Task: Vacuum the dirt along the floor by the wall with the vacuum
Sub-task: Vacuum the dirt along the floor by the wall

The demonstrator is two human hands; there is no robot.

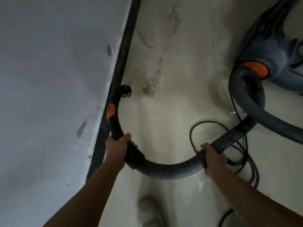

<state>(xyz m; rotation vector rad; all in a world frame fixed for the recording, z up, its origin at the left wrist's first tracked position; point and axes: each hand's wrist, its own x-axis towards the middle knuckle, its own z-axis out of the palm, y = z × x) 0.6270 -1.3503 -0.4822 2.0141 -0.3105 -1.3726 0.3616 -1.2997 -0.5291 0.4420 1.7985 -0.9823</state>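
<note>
Gripping the black curved handle tube (116,126) of the vacuum (275,51), the left hand (117,148) had its fingers (127,137) curled tight around the tube's lower end, just above the cuff where the ribbed grey hose (164,170) began. The right hand (212,157) was closed around the hose further along, so the hose sagged in a curve between the two hands. Beyond the right hand the hose ran up and looped back into an orange collar (253,69) on the vacuum, which stood at the far right edge of the floor (188,46).

The tube lay along the left edge of the floor, just beside the black baseboard (126,45) at the foot of the pale wall (49,79). An orange slider (111,111) showed on the tube, and its open end (126,91) pointed down close to the floor by the baseboard. Whether that end touched the floor could not be told.

A patch of gritty dirt (150,86) lay near the open end, a little out from the wall, with a thinner trail running away along the floor. A black cord (193,128) lay in loose loops on the floor under and beside the right hand. One pale shoe (150,212) stood at the near edge of the floor.
</note>
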